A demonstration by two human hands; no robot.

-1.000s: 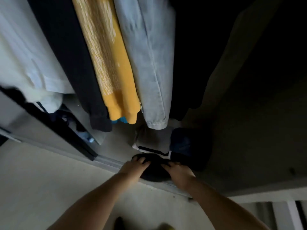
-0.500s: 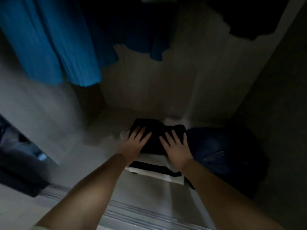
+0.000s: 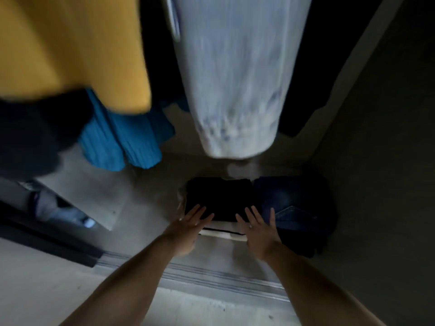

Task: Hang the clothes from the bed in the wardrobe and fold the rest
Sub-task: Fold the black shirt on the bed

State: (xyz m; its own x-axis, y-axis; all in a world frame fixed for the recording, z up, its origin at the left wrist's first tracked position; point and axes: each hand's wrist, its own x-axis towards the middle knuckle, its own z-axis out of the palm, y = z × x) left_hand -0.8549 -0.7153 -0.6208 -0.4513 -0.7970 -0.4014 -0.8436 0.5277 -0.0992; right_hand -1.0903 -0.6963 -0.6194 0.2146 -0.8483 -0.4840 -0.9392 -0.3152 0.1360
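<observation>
A folded black garment (image 3: pixel 219 196) lies on top of a folded white piece with a dark stripe (image 3: pixel 223 232), on the wardrobe floor (image 3: pixel 146 198). My left hand (image 3: pixel 188 229) is at the stack's near left corner, fingers spread and straight, its tips over the black cloth. At the near right edge is my right hand (image 3: pixel 259 231), fingers also spread, holding nothing. Folded dark blue jeans (image 3: pixel 294 208) sit right beside the stack. Whether either palm still touches the cloth is unclear.
Above hang a yellow garment (image 3: pixel 82 55), a blue ribbed one (image 3: pixel 127 142), pale denim (image 3: pixel 235 78) and dark clothes (image 3: pixel 303 67). The sliding-door track (image 3: pixel 211 281) crosses the near floor. A dark door edge (image 3: pixel 47 236) stands at left, the wardrobe side wall (image 3: pixel 376 161) at right.
Both hands have drawn back toward me from the top of the black garment to the stack's near edge. My head has lifted, bringing the hanging clothes back into view.
</observation>
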